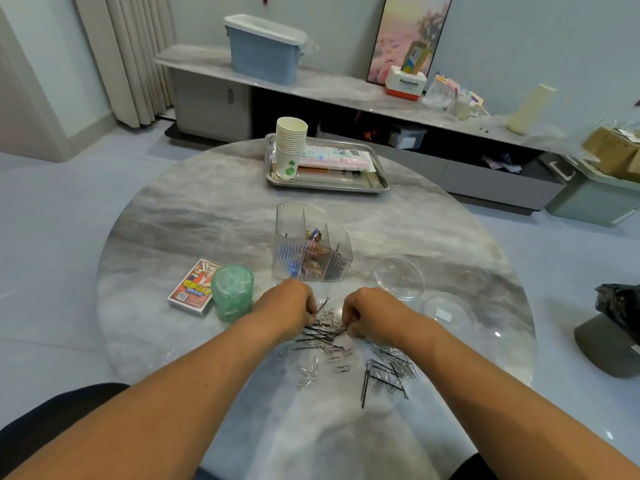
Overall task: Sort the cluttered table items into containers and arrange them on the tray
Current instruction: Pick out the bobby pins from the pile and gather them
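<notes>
Both hands work at a mixed heap on the round grey marbled tabletop (207, 209). The left hand (285, 304) has its fingers curled, and at their tips they pinch what looks like a thin black hairpin (321, 304) that juts up and away from them. The right hand (372, 315) also has its fingers curled inward, their tips pinching black hairpins at the top of the heap. Between and just below the two sets of fingers lies the pile of black hairpins (320, 336) tangled with silver wire paper clips (308, 374); a second scatter of both (389, 372) lies under the right wrist.

Just beyond the left fingers stands a clear ribbed plastic organiser with compartments (311, 244), holding coloured clips and dark pins in separate sections. To the left of the left fingers sits a green translucent plastic-wrapped roll (232, 292), touching a boxed deck of playing cards (192, 287). Beyond the right fingers rests a clear round plastic container (400, 277), with a clear round lid (448, 311) near it. Well beyond, at the far edge, a stainless steel tray (377, 183) carries a stack of white paper cups (290, 145) and pink-and-white flat packets (334, 157).
</notes>
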The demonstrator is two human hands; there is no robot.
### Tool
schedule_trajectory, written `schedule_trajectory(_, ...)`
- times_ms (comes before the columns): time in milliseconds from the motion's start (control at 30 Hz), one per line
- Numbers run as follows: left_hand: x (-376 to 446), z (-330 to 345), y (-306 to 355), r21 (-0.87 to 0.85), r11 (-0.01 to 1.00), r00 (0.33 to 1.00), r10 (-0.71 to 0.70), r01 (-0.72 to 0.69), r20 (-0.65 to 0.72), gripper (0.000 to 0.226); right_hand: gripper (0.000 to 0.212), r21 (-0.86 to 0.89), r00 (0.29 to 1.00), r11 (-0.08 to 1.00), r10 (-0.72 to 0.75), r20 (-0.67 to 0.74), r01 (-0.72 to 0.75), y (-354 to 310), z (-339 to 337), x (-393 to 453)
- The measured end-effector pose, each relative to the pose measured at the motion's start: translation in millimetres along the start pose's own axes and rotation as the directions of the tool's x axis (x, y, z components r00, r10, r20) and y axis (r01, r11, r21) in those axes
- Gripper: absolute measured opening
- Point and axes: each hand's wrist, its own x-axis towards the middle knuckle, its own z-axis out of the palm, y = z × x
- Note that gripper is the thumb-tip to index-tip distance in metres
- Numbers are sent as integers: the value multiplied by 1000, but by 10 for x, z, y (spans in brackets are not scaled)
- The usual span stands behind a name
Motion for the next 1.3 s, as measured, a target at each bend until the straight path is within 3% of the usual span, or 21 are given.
schedule_trajectory(167, -21, 32, 18, 22, 1000, 998, 19, -20, 54, 11, 2, 31, 997, 997, 65, 48, -67, 0, 28, -131)
schedule_trajectory(267, -22, 65, 18, 73, 997, 996, 19, -26, 91, 27, 11, 9, 995, 996, 83, 51, -83, -12, 53, -213)
schedule_trajectory(367, -14, 55, 35, 117, 992, 993, 35, -48, 112, 21, 5, 41, 996, 995, 84, 32, -86, 36, 55, -275)
schedule_trajectory(533, -17, -7, 14, 119, 991, 994, 52, -64, 97, 21, 20, 199, 988, 968, 155, 4, -153, 167, -9, -300)
schedule_trajectory(767, -19, -67, 35, -63, 997, 997, 43, -39, 57, 8, 22, 211, 983, 962, 183, -30, -173, 260, -35, -312)
schedule_trajectory(900, -33, -62, 21, 2, 1000, 998, 0, 0, 69, 19, 23, 168, 984, 970, 177, 19, -178, 265, -118, -341)
schedule_trajectory(1000, -38, -72, -15, 24, 999, 999, -32, 31, 30, 13, 27, 134, 984, 975, 171, 42, -175, 252, -148, -373)
schedule_trajectory(1300, -39, -133, 6, -113, 994, 998, -21, 14, -60, 8, 25, 142, 987, 977, 161, 9, -161, 323, -232, -410)
